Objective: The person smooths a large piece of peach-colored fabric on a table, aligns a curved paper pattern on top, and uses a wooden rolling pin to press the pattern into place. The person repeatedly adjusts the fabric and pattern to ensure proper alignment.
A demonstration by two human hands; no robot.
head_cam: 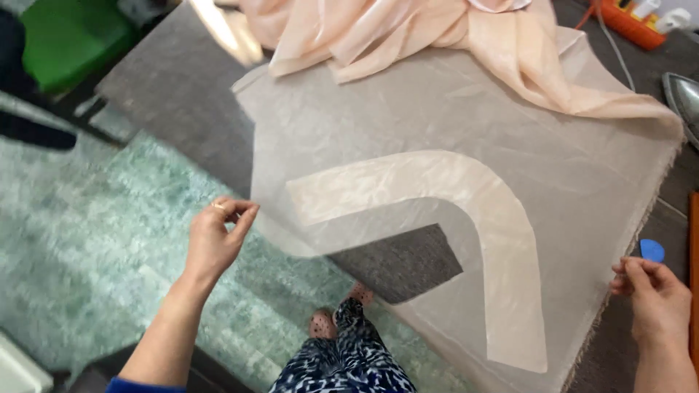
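The person stands at the near corner of a grey felt-covered surface [175,80] with a sheet of sheer, pale fabric [378,109] spread across it. The left hand [215,236] pinches the sheet's near-left edge between thumb and fingertips, where the cloth overhangs the surface's left edge; the right hand [655,298] is closed on the frayed edge at the near-right side. Under or within the sheer layer lies a curved peach piece [495,218], shaped like a bent band, running from the middle of the sheet down toward the near edge. A heap of peach cloth [408,29] is bunched at the far edge. To smooth the sheet well, I would judge that both hands want an even, gentle pull outward, keeping the curved piece flat and unshifted, since such thin cloth drags and wrinkles easily. A blue chalk piece [652,249] sits just beyond the right hand, an iron [684,98] shows at the right edge, cut off, and an orange power strip [630,18] lies at the far right corner. Whether the curved piece lies above or below the sheer layer I cannot tell, and the floor below is blurred.
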